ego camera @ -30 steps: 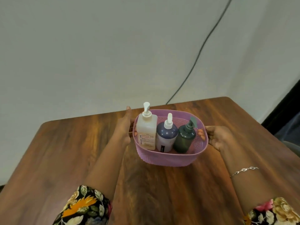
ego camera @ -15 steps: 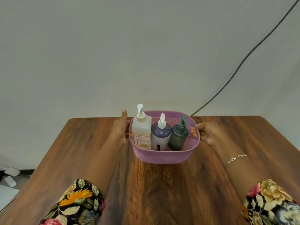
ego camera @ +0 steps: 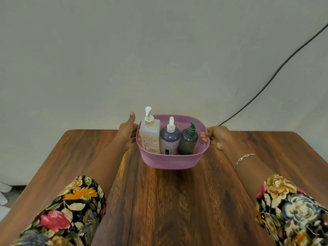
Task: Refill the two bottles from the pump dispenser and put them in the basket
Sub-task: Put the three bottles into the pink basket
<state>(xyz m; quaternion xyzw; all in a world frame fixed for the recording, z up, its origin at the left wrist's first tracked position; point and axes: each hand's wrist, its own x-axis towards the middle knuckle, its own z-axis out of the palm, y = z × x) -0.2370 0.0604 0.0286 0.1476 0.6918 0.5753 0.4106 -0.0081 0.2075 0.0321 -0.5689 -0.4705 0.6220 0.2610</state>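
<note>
Both hands grasp the pink basket by its side handles: the left hand has its thumb raised, and the right hand has fingertips poking through the slot. The basket is at the far end of the wooden surface, carrying the pump dispenser, a purple bottle and a dark green bottle upright in a row. I'd judge this the setting-down, so the next move calls for letting go of both handles evenly. I cannot tell whether the base touches the wood or how full the opaque bottles are.

Left hand and right hand grip the pink basket holding 3 bottles.
</note>
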